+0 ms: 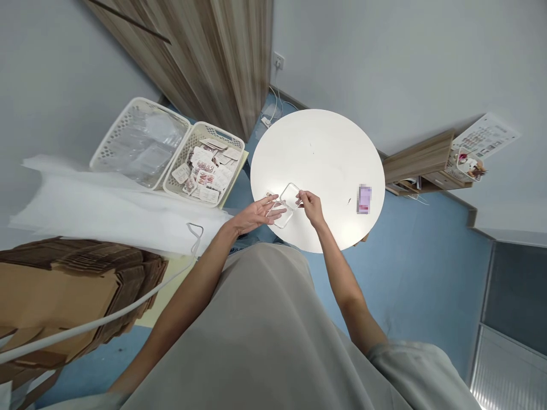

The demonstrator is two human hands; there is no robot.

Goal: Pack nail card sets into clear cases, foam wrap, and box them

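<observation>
A clear plastic case (287,200) lies at the near edge of the round white table (318,154). My left hand (256,214) rests flat on the case's left part, fingers stretched out. My right hand (311,205) pinches the case's right edge between thumb and fingers. What is inside the case, if anything, is too small to tell.
A small purple-and-white item (364,199) lies on the table's right side. Two white perforated baskets sit to the left: one with clear plastic cases (139,139), one with small packets (205,165). Flattened cardboard (68,285) is stacked at lower left, white sheeting (106,205) beside it.
</observation>
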